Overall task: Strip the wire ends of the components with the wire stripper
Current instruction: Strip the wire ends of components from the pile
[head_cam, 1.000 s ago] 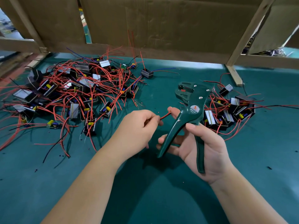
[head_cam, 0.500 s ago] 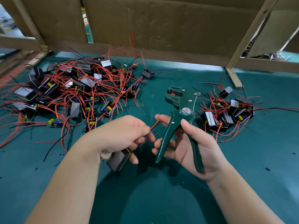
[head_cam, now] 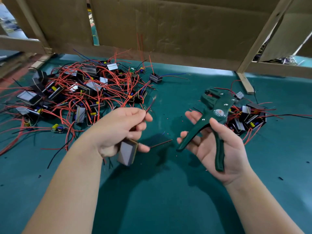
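Your left hand [head_cam: 118,130] is curled round one component [head_cam: 127,153], a grey-faced block hanging below the palm. Its thumb and forefinger pinch one red wire [head_cam: 149,106] so that the tip points up and away. A second lead [head_cam: 160,143] juts from the block toward your right hand [head_cam: 219,149]. That hand grips the wire stripper [head_cam: 214,114], thumb over one handle and fingers under the other. The handles are spread, nothing is fed into the head, and the tool is well apart from the pinched wire.

On the worktop [head_cam: 168,200], a big heap [head_cam: 76,95] lies to your left and a small heap [head_cam: 248,117] sits just behind the stripper. My guess is that the small one is finished stock, so most of the job remains (the red flecks [head_cam: 183,121] between your hands look like shed insulation).

Your left hand is motion-blurred, so I cannot tell whether either lead's tip is already bare. The big heap runs off the frame's left edge and is too tangled to count.
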The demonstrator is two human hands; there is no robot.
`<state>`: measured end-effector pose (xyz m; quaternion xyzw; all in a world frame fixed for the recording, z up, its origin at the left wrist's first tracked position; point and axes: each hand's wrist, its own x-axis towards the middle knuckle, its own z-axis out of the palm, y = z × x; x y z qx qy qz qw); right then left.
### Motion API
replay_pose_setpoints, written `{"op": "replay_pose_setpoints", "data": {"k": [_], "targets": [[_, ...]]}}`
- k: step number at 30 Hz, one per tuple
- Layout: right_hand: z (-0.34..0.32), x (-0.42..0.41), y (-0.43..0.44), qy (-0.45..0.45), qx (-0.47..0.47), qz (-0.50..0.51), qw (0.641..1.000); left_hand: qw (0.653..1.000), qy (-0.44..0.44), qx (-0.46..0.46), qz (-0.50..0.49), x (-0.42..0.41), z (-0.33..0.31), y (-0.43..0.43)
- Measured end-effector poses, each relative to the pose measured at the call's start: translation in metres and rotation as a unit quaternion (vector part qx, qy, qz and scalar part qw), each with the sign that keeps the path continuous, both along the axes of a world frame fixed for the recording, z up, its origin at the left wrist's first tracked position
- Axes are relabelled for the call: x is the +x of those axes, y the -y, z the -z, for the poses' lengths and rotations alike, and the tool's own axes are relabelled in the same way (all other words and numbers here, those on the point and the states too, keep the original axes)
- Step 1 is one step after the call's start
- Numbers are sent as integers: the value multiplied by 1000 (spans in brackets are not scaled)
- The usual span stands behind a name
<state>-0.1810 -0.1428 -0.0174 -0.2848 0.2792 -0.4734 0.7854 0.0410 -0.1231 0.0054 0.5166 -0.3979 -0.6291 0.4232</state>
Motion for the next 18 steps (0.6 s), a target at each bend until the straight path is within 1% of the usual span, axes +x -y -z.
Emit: {"op": "replay_pose_setpoints", "data": {"k": [3,5,6,8,11,14,18], "targets": [[3,4,-3,-13,2,-51,999,992,-95,-30,-75,-10,0,3],[3,5,-5,-14,-1,-83,996,977,-169,-47,-122,-15,1,6],[3,6,-5,-9,2,-92,996,970,-189,-56,-143,-15,2,7],[5,5,-8,7,3,-116,993,966,-189,-65,-165,-15,4,8],[4,5,-12,31,-35,-163,986,959,-214,-58,-176,-18,8,10],[1,9,-15,10,-80,-194,978,948,-262,-65,-169,-29,9,11],[1,15,-14,-50,-70,-154,984,924,-355,-40,-135,-40,9,10]]}}
